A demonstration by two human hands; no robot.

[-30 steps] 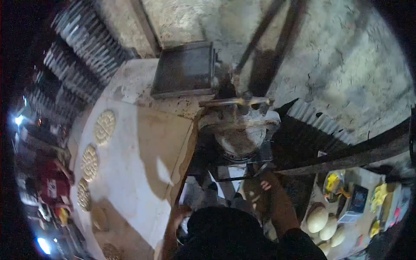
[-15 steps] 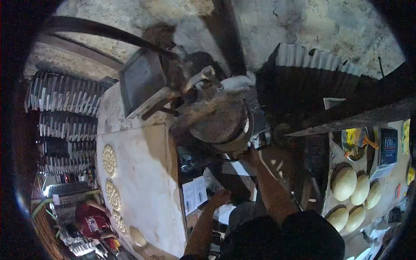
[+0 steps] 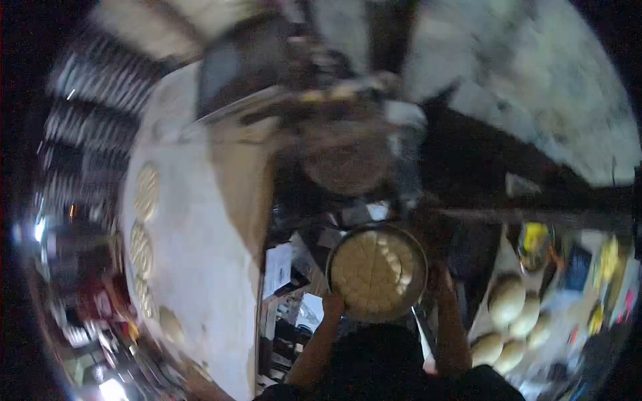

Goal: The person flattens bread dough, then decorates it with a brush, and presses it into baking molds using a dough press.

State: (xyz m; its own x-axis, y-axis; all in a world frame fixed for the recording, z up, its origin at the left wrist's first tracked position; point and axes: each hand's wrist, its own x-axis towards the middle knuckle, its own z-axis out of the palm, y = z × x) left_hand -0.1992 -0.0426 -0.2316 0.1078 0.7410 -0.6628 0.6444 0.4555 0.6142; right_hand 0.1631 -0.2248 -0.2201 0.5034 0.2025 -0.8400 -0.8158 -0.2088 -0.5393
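A round pan [image 3: 424, 262] is in front of my body, its rim dark. Inside lies flat dough [image 3: 364, 277] marked into many small pieces, with a bright strip of light across its right part. My left hand [image 3: 333, 305] grips the pan's lower left rim. At the right rim, my right hand [image 3: 438, 281] is closed on the pan, its fingers blurred and partly hidden. Just beyond the pan stands the dough-dividing press [image 3: 348, 157] with a round plate, smeared by motion.
A pale worktable [image 3: 194, 267] on the left bears patterned dough rounds [image 3: 146, 190] and a smooth dough piece [image 3: 171, 325]. Several dough balls [image 3: 506, 301] rest on the right-hand table. Stacked trays [image 3: 87, 134] stand far left. Papers [image 3: 277, 267] lie beside the worktable edge.
The pan has come out from under the press toward my body. My left hand has moved from beside the papers onto the pan's rim. The view has shifted and blurred.
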